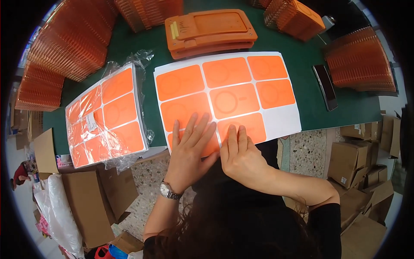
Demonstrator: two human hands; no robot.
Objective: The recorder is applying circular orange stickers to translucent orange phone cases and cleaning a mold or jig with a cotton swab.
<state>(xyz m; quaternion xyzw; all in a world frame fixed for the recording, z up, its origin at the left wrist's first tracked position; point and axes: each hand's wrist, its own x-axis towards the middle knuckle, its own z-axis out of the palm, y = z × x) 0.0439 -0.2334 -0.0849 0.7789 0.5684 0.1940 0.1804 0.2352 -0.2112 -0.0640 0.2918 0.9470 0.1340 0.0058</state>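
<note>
A stack of white sheets (pixel 281 121) with rounded orange stickers lies in front of me; the near right place on the top sheet is bare white. My left hand (pixel 189 144) rests flat on the stickers at the near left, fingers spread, a metal watch on the wrist. Close beside it, my right hand (pixel 242 157) has its fingers together and bent over the near middle orange sticker (pixel 255 129), at the sheet's near edge. Its thumb is hidden. A faint ring and short bar show on the middle sticker (pixel 235 101).
Left lies a plastic-wrapped stack of orange sticker sheets (pixel 120 110). An orange plastic fixture (pixel 211 32) stands behind the sheets. Stacks of clear orange cases (pixel 69 39) line the green table (pixel 308 103). A phone (pixel 325 87) lies right. Cardboard boxes (pixel 84 205) stand on the floor.
</note>
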